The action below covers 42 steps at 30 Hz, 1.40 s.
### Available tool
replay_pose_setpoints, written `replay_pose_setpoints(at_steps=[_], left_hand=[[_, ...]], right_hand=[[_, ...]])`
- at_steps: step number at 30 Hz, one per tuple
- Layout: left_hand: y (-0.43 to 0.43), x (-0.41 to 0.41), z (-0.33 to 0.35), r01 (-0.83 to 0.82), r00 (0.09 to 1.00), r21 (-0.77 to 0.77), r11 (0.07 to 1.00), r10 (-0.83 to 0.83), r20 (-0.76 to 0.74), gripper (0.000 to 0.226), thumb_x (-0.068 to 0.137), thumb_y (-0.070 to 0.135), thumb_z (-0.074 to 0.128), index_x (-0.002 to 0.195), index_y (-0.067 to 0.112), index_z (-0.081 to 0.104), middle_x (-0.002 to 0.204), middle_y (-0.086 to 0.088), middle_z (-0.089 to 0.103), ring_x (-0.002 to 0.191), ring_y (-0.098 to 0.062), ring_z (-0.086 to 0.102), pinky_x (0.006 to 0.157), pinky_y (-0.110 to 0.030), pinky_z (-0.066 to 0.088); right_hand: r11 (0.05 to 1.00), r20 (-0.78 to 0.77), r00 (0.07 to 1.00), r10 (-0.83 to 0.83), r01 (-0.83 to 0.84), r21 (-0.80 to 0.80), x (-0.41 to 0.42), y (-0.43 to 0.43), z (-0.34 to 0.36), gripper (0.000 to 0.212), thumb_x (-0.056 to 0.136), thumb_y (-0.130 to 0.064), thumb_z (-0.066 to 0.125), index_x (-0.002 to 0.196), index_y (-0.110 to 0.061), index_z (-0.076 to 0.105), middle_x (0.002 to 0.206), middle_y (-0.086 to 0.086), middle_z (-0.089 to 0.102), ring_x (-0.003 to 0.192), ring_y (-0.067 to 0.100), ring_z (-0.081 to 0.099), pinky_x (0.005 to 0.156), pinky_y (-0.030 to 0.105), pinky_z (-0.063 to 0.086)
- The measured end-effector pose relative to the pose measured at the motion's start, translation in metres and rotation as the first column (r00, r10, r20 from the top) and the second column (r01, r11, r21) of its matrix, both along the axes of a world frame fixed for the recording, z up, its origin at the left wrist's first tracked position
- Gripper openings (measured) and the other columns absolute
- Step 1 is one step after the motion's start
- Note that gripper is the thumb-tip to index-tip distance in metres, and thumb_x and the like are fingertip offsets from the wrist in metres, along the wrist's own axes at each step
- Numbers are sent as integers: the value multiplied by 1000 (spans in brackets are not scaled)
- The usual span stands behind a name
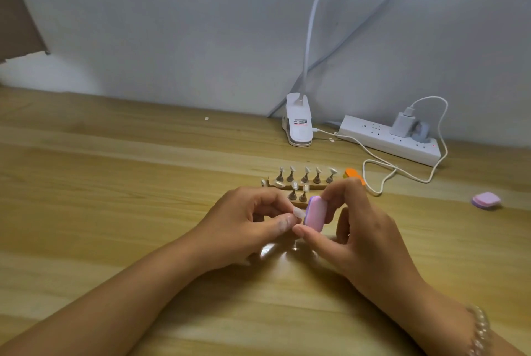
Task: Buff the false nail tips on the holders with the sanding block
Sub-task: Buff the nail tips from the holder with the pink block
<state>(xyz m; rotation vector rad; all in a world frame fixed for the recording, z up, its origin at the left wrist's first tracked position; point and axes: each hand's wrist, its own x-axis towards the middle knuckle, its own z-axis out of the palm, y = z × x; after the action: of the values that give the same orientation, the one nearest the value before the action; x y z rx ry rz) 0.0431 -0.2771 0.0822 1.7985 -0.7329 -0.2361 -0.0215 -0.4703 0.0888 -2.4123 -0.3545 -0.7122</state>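
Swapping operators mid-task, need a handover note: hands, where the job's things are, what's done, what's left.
Left hand pinches one nail tip at its fingertips; any holder under it is hidden.
Right hand grips the pink sanding block, held against or right beside that tip.
Wooden stand sits just behind the hands: five holders with tips in the back row, two upright in front, a couple of tips lying at its left end.
Spare pink block lies far right; orange block behind the right hand.
Done: cannot tell which tips are buffed. Left: finish this tip, then work through the stand.
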Motion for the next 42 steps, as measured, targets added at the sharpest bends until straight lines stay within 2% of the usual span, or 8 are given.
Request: replay_pose_setpoints(at_steps=[6,11,15,21,23,32,36,42], left_hand=[[0,-1,1,10,1000,-22,1000,-10,-16,14,94,11,68,88,24,71,86,7,77,73,-1,70,51,-5,42],[0,1,-1,4,1000,13,1000,-4,31,7,87,31,64,84,35,70,82,8,74,60,-12,56,48,-21,43],[0,1,-2,15,1000,-6,1000,-15,23,7,86,29,64,84,30,71,79,14,73,59,-4,56,49,-16,40],[0,1,-3,11,998,14,1000,-12,54,9,87,29,64,88,26,72,79,11,73,53,-18,53,48,-31,44],[0,1,-2,3,997,25,1000,-5,78,10,86,29,66,89,24,74,77,15,70,50,-14,51,47,-29,43],[1,1,-2,14,993,67,998,-21,114,7,91,24,70,90,28,75,73,23,68,44,0,50,44,-18,42],[0,1,-2,21,993,75,997,-29,112,16,86,20,62,85,34,71,61,23,63,43,2,49,46,-16,39],[1,4,-5,5,995,34,999,-8,95,8,90,27,65,92,27,73,79,16,71,47,-8,53,44,-30,45]], right_hand=[[983,-62,998,5,6,184,1,-4,3,48,70,-63,67,96,-28,48,85,-14,61,48,16,48,48,22,34],[996,-68,993,92,-91,22,-4,6,2,49,73,-63,67,99,-25,48,86,-21,60,49,13,49,45,29,43],[998,-70,997,21,-16,62,-2,2,6,51,71,-67,67,94,-25,47,82,-26,59,48,11,49,46,23,39],[993,-102,991,91,-82,87,-3,4,4,51,72,-65,70,92,-25,46,76,-19,61,48,12,49,45,28,43],[982,-122,991,62,-38,187,0,0,6,49,70,-64,71,90,-25,49,75,-12,64,46,14,49,46,24,37],[985,-122,990,73,-52,163,0,-1,7,45,76,-62,68,92,-23,56,72,-14,63,46,10,46,48,18,32],[991,-108,985,133,-132,21,-6,7,4,40,77,-61,64,101,-30,55,77,-20,59,48,8,47,47,16,32],[992,-104,993,60,-48,119,-2,1,6,41,79,-61,66,98,-26,56,76,-17,64,46,11,48,46,19,34]])
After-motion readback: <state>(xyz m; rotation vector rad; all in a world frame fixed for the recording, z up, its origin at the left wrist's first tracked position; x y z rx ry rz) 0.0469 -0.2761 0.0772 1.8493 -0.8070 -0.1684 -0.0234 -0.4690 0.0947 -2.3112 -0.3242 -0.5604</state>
